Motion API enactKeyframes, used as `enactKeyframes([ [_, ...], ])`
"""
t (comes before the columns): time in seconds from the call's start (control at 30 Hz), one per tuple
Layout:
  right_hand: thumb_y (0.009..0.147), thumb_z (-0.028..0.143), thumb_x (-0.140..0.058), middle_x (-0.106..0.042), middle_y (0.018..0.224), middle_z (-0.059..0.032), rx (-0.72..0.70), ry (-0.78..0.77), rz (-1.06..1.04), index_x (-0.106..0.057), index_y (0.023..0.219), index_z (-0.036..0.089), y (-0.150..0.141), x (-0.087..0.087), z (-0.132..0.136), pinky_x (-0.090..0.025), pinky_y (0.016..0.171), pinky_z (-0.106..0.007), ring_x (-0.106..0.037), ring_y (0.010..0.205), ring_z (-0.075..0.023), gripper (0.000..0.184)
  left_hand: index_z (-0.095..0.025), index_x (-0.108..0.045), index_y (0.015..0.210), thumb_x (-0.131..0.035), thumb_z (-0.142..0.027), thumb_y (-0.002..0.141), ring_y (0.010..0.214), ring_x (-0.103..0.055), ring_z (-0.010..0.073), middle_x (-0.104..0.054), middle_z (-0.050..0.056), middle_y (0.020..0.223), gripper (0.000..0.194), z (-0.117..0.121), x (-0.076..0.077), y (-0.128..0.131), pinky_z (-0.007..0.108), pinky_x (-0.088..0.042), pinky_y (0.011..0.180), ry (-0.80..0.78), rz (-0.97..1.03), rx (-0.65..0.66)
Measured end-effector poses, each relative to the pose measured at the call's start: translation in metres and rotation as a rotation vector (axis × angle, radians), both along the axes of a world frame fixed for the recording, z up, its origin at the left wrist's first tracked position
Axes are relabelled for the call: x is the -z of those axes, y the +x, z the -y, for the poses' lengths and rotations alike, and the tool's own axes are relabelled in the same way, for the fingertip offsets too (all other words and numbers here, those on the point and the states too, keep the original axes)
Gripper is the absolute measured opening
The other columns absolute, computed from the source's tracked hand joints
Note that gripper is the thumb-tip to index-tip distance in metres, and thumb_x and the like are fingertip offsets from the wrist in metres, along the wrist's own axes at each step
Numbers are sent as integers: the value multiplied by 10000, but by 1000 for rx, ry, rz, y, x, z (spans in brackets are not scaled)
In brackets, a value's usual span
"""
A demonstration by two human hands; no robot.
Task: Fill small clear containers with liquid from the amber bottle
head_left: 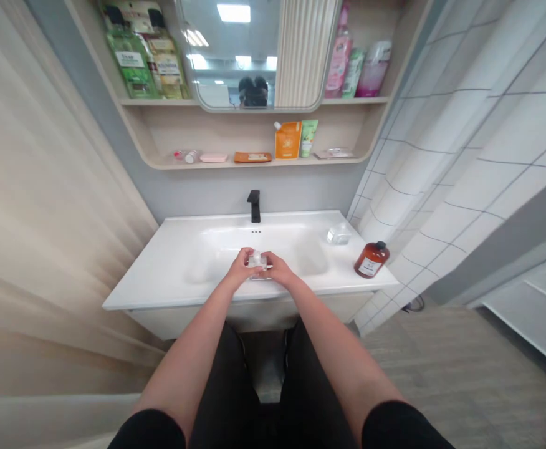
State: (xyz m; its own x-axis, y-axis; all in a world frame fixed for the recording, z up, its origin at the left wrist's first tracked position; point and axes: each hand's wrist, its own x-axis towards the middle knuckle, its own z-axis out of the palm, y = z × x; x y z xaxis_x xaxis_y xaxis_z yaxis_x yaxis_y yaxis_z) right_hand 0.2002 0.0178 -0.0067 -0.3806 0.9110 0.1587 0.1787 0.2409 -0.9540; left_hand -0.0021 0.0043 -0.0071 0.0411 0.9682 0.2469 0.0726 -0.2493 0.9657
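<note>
A small clear plastic container (256, 259) is clasped between a person's left hand (242, 267) and right hand (277, 268), held together above a white ceramic washbasin (179, 274). A matte black faucet (253, 206) rises behind them. A brown bottle with a black cap (371, 259) and a clear soap dish (339, 234) stand on the basin's right side, beneath pale wooden shelves (254, 163), beside a white tiled wall (441, 187).

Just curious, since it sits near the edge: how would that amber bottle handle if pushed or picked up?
The amber bottle looks dark throughout, so it's probably filled and fairly heavy for its size. Its glossy rounded sides may feel slippery. Standing on the smooth sink top, it could tip if pushed high.
</note>
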Motion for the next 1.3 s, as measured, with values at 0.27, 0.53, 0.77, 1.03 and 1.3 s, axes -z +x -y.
enactKeyframes([
  [0.27,617,391,-945,-750,1138,-15,-2,7,-6,-668,1189,263,-1,-2,2,-553,992,-409,-689,1044,-253,649,-237,-672,1168,-989,-410,598,1004,-684,228,-730,28,1110,675,1,-1,-1,368,-530,954,-29,12,49],
  [0.53,607,389,-954,-744,1140,-16,-8,-11,-2,-660,1217,271,0,0,0,-559,970,-412,-685,1044,-260,688,-239,-688,1189,-989,-373,603,1065,-685,245,-732,53,1172,672,0,-1,-1,384,-529,998,9,4,61],
  [0.77,612,451,-972,-739,1103,-6,11,22,28,-659,1229,270,0,-2,2,-552,961,-401,-663,953,-226,716,-237,-771,1141,-877,-496,782,1092,-722,289,-789,82,1157,456,0,-3,1,457,-545,1060,-18,5,37],
  [1.03,594,463,-985,-725,1081,9,81,65,164,-672,1225,277,0,3,-3,-523,962,-400,-639,950,-229,728,-240,-787,1034,-853,-431,827,1115,-722,280,-783,83,1141,288,-1,-2,1,477,-552,1103,82,-50,-168],
  [1.3,605,477,-976,-722,1147,-8,68,72,154,-662,1242,272,0,7,-5,-520,952,-393,-649,1001,-242,739,-283,-814,1269,-852,-291,839,967,-700,264,-775,45,1011,433,12,-55,-10,426,-535,1031,189,-335,-189],
])
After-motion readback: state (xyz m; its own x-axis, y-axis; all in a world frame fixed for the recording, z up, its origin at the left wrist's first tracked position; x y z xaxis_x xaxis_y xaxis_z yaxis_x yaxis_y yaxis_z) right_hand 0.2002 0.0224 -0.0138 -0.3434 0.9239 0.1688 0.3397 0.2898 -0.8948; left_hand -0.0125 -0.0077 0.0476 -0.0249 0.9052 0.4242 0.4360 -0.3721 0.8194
